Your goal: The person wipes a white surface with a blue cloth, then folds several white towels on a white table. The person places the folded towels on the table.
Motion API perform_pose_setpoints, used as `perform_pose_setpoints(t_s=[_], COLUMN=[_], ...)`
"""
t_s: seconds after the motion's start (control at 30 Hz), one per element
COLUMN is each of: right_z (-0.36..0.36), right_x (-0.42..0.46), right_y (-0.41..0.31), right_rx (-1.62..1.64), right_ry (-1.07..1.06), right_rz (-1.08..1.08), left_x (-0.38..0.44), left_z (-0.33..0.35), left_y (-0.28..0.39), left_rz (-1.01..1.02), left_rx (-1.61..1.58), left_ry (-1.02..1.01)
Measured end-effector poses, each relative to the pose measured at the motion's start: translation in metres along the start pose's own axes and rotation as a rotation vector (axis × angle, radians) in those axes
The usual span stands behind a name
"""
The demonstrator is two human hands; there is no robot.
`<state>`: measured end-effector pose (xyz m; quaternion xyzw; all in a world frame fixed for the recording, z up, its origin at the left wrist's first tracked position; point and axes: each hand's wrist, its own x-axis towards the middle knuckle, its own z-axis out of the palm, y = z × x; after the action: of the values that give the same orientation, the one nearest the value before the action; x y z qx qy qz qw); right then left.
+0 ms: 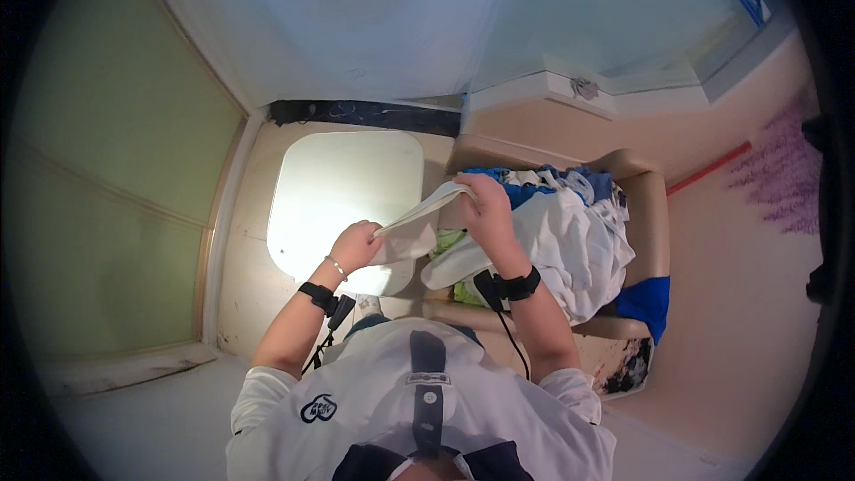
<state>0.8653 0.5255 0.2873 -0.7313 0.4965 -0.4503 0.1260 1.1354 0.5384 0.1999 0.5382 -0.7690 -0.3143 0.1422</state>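
Note:
A white piece of cloth [415, 230] is stretched between my two hands in front of me. My left hand [357, 244] pinches its left end over the edge of a white rounded table top [347, 187]. My right hand [486, 207] grips the upper right end, above the near left part of a heap of clothes. In the heap a large white garment [574, 247] lies on top, with blue and patterned clothes [528, 184] behind it and light green cloth [446, 240] partly hidden below. The heap fills a beige armchair [649, 227].
Blue cloth [644, 304] hangs over the armchair's near right corner. A wall with purple marks [775, 174] and a red stick [709, 168] stands to the right. Pale green door panels [120, 214] are at left. A black strip [374, 115] runs behind the table top.

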Motion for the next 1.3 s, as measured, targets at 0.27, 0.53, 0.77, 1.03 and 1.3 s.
perform_pose_setpoints(t_s=[0.27,0.53,0.77,1.03,1.3], right_z=[0.029,0.086,0.138,0.157,0.228], right_x=[0.004,-0.006,0.012,0.008,-0.132], right_y=[-0.014,0.005,0.006,-0.009,0.055], right_rx=[-0.113,-0.261,-0.311,-0.186,-0.310], right_ry=[-0.136,-0.219,-0.158,0.010,-0.747], right_rz=[-0.005,0.096,0.089,-0.162,0.326], left_x=[-0.032,-0.046,-0.046,-0.054,-0.106], left_z=[-0.021,-0.085,-0.130,-0.144,0.008], left_y=[-0.074,-0.106,-0.140,-0.167,-0.280], left_rz=[-0.186,-0.057,0.047,0.208,-0.118], left_rx=[-0.205,0.202,0.401,0.374,0.053], left_ry=[0.590,0.635,0.615,0.815,0.108])
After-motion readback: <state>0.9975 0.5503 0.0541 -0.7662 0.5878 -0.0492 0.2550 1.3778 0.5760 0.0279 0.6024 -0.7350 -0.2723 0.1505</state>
